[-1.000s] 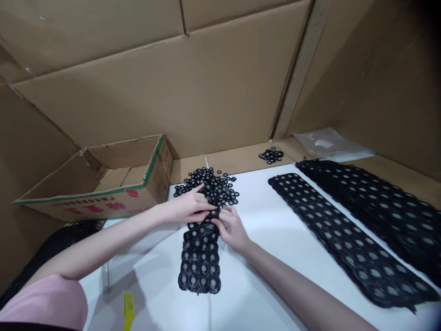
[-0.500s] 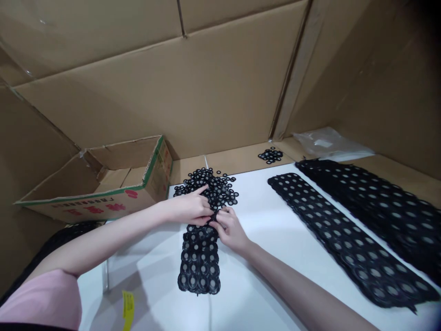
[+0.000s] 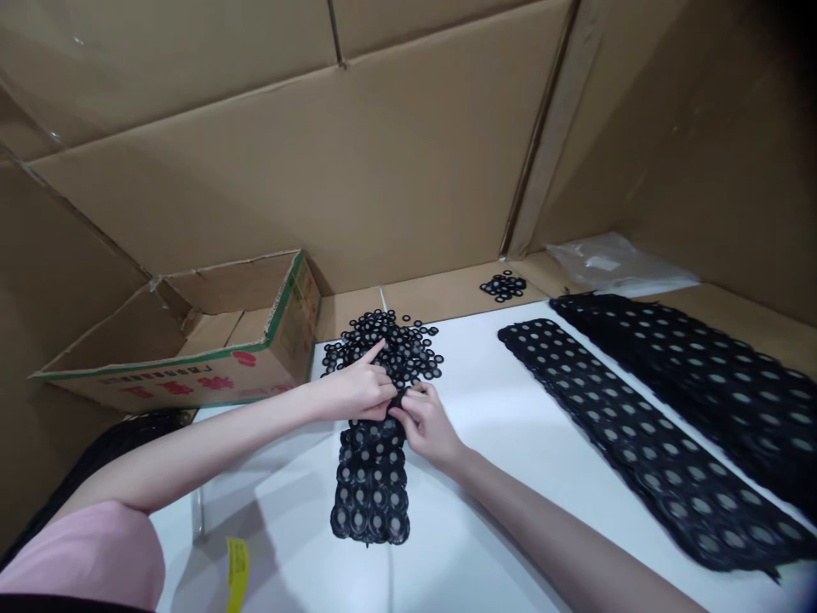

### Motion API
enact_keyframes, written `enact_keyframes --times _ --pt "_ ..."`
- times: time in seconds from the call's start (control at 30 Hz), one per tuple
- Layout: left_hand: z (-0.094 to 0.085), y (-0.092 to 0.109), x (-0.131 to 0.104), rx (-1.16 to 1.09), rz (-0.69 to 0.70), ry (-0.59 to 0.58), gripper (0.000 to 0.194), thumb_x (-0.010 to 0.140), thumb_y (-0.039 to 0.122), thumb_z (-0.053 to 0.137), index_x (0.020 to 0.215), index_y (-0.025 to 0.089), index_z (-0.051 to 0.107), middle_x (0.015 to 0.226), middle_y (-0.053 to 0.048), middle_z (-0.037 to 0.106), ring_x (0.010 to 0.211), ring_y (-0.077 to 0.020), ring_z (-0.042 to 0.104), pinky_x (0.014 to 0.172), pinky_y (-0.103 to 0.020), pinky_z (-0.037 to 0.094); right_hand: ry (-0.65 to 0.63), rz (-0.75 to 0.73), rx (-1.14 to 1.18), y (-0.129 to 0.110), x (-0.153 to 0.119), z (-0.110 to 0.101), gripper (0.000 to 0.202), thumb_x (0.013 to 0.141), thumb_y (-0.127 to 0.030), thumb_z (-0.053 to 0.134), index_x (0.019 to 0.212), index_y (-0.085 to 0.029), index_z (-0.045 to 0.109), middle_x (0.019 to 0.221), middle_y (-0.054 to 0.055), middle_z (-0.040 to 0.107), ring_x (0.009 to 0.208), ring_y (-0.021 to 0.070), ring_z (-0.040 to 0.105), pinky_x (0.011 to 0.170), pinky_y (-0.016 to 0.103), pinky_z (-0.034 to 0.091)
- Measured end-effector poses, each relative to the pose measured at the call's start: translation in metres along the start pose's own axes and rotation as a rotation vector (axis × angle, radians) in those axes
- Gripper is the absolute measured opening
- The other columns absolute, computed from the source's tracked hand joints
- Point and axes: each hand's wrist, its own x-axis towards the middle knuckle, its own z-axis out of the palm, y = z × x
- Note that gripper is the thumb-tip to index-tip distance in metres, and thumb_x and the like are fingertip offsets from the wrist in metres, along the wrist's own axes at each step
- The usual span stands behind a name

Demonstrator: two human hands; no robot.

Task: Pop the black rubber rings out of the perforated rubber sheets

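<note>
A black sheet of joined rings (image 3: 370, 489) lies flat on the white table, its far end under my hands. My left hand (image 3: 367, 387) is pinched at that end, with its index finger pointing out over a heap of loose black rings (image 3: 399, 340). Close against it, my right hand (image 3: 425, 421) pinches the same end of the sheet from the right side. Dark rubber shows between the fingertips of both hands. The fingers partly cover that spot, so any single ring there cannot be made out.
At the left stands an open cardboard box (image 3: 191, 375). A finished-looking long black ring strip (image 3: 638, 443) and a thicker stack of strips (image 3: 695, 375) lie at the right. Behind are a small ring pile (image 3: 503, 287) and a clear plastic bag (image 3: 613, 262). Yellow tape (image 3: 237, 572) hangs in front.
Both hands stay at the far end of the sheet and keep their pinch. Only slight finger movement shows, and the whole view has shifted a little.
</note>
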Motion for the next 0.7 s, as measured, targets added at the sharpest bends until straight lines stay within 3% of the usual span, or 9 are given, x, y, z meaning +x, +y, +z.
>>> enact_keyframes --times 0.3,0.47,0.57,0.7 --pt "0.003 -0.004 -0.005 -0.332 -0.143 0.023 0.015 0.083 0.013 0.05 0.074 0.015 0.061 0.067 0.002 0.063 0.064 -0.0115 0.059 0.117 -0.05 0.017 0.024 -0.049 -0.026 0.001 0.0 0.0 0.032 0.086 -0.013 0.044 0.056 -0.019 0.034 0.054 -0.002 0.048 0.057 0.0126 0.045 0.075 0.034 0.034" --pt "-0.003 -0.009 -0.014 -0.521 -0.218 0.061 0.023 0.092 0.021 0.047 0.108 0.017 0.064 0.087 -0.001 0.071 0.078 -0.012 0.064 0.114 -0.044 0.023 0.05 0.015 0.009 0.0 0.0 -0.001 0.035 0.088 -0.017 0.045 0.056 -0.019 0.032 0.054 -0.002 0.047 0.06 0.014 0.046 0.072 0.033 0.035" --pt "0.0 -0.008 -0.017 -0.521 -0.219 0.14 0.024 0.092 0.032 0.053 0.107 0.018 0.065 0.09 -0.003 0.072 0.084 -0.0147 0.063 0.103 -0.035 0.034 0.065 0.023 0.019 -0.001 0.0 -0.002 0.036 0.088 -0.017 0.046 0.057 -0.02 0.029 0.053 -0.002 0.045 0.061 0.015 0.046 0.07 0.033 0.036" --pt "0.011 0.001 -0.014 -0.469 -0.278 0.237 0.022 0.094 0.028 0.049 0.094 0.017 0.067 0.085 -0.004 0.072 0.08 -0.0155 0.063 0.081 -0.029 0.039 0.068 0.009 0.007 -0.001 0.001 -0.003 0.037 0.089 -0.018 0.047 0.057 -0.02 0.028 0.053 -0.002 0.043 0.061 0.0148 0.045 0.07 0.033 0.036"
